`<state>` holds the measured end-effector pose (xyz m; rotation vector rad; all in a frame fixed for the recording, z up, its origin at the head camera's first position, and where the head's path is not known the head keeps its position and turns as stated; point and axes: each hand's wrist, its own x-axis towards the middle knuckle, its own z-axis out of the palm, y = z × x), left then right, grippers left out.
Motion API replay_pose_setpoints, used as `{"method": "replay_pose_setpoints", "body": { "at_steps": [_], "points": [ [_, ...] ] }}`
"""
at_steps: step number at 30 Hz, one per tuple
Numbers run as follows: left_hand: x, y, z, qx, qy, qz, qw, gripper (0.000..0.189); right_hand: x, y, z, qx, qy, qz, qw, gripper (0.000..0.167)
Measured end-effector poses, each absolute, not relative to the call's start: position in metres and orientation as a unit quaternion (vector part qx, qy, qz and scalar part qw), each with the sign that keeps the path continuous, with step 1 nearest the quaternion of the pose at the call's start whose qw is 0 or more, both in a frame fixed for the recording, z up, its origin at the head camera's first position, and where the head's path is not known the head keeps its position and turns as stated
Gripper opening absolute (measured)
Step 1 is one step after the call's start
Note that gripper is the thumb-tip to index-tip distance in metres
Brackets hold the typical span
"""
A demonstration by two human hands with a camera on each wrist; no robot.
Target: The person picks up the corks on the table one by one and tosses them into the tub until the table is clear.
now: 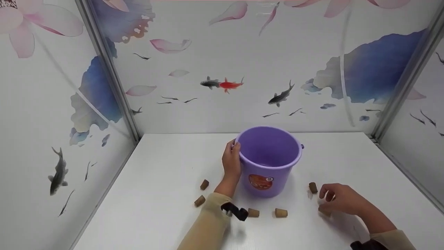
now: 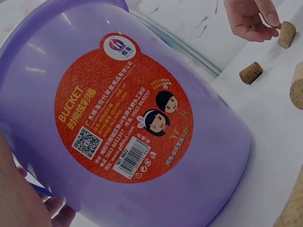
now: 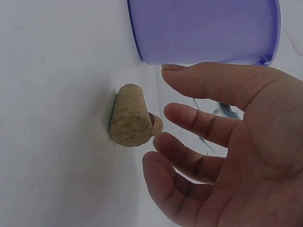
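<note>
Right hand (image 1: pixel 343 199), lower right: fingers (image 3: pixel 203 122) parted, bent, holding nothing; cork (image 3: pixel 129 116) just left of them in right wrist view. Left hand (image 1: pixel 231 162) grips purple bucket (image 1: pixel 270 168).

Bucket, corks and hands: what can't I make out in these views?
Head: label, print too small to read.
Head: nearer cork, partly covered by the right hand.
Left wrist: left hand, cut off by the left edge.
Right wrist: bucket, cut off by the top edge.
Right wrist: farther cork, partly hidden by the nearer cork.
</note>
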<state>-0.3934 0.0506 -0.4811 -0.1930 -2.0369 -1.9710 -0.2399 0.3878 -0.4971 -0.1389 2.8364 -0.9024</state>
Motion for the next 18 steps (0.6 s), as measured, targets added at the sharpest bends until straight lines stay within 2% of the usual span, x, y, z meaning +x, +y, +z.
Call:
{"method": "replay_pose_setpoints", "body": {
  "at_steps": [6,18],
  "points": [
    [-0.3929,0.0513,-0.4812,-0.065,-0.702,-0.694,0.143,0.051,-0.24,0.3869,-0.5024,-0.039,0.945,-0.304,0.114,0.026],
    [-0.3936,0.0505,-0.4798,-0.07,-0.693,-0.704,0.137,0.05,-0.2399,0.3787,-0.5063,-0.043,0.944,-0.301,0.125,0.018]
  ]
}}
